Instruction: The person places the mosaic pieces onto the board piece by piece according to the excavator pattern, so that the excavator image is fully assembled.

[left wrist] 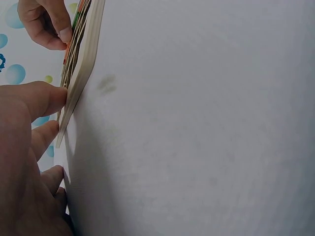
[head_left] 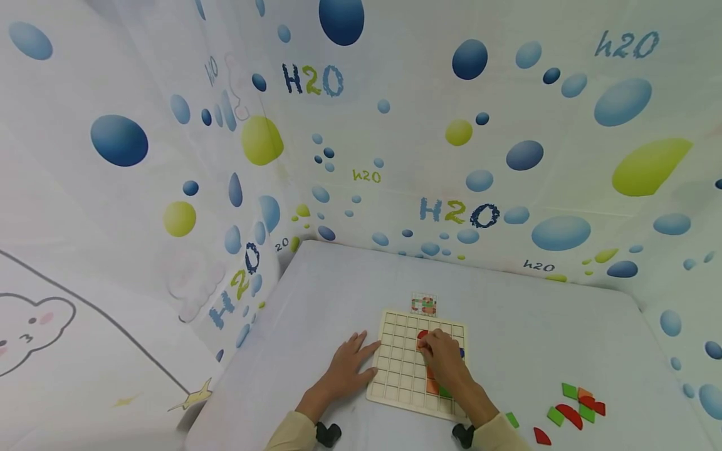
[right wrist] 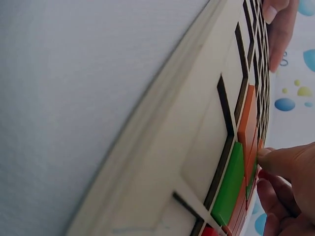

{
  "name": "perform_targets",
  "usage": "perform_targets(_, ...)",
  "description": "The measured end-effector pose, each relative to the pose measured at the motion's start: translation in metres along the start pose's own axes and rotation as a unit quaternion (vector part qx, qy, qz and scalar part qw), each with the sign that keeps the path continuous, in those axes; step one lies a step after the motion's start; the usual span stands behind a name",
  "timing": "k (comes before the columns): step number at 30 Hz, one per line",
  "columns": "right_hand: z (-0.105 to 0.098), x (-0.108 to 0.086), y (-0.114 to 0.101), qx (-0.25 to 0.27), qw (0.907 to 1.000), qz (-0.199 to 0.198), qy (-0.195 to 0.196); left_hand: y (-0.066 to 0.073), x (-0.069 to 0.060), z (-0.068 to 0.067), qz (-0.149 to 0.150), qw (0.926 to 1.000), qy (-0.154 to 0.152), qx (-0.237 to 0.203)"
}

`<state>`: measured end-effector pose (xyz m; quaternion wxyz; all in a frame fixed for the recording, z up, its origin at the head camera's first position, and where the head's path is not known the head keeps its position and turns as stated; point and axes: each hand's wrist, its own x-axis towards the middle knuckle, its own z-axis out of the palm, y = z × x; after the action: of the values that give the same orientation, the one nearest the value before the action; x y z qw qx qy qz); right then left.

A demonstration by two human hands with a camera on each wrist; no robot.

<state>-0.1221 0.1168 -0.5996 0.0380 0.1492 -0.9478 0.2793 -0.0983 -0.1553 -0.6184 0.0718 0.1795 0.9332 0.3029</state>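
The wooden grid board (head_left: 402, 363) is lying flat on the white-covered tabletop (head_left: 316, 294), in front of the person and between the two hands; its left-hand columns are showing bare squares, while coloured pieces are filling part of its right side; an orange piece (head_left: 432, 386) is sitting below the right hand (head_left: 445, 360), a green piece (head_left: 445, 393) is lying next to it, a red piece (head_left: 423, 334) is showing just beyond the fingers, and a blue piece (head_left: 462, 352) is peeping out to the right of the hand.

The left hand (head_left: 346, 366) is resting at the board's left edge, its fingers spread and extended, the thumb and forefinger touching the rim; the right hand is reaching over the board with thumb and fingers bent together down at the pieces, though whether it is pinching one I cannot tell.

A small patterned card (head_left: 423, 304) is lying just past the board's far edge; to the right, loose pieces are lying scattered on the tabletop, among them a red half-round (head_left: 570, 416), a red quarter-round (head_left: 542, 436) and several green ones; behind, a white sheet (head_left: 417, 125) is hanging, printed with blue and yellow-green bubbles.
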Motion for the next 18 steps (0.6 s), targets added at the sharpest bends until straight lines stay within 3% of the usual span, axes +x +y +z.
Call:
perform_targets(10, -0.001, -0.001, 0.002, -0.03, 0.9995, -0.01, 0.008, -0.001, 0.0, 0.001, -0.006, 1.0, -0.005, 0.002)
perform_targets(18, -0.011, -0.005, 0.004, 0.005, 0.9998, 0.006, 0.019, -0.003, 0.001, 0.002, -0.001, 1.0, -0.003, -0.002)
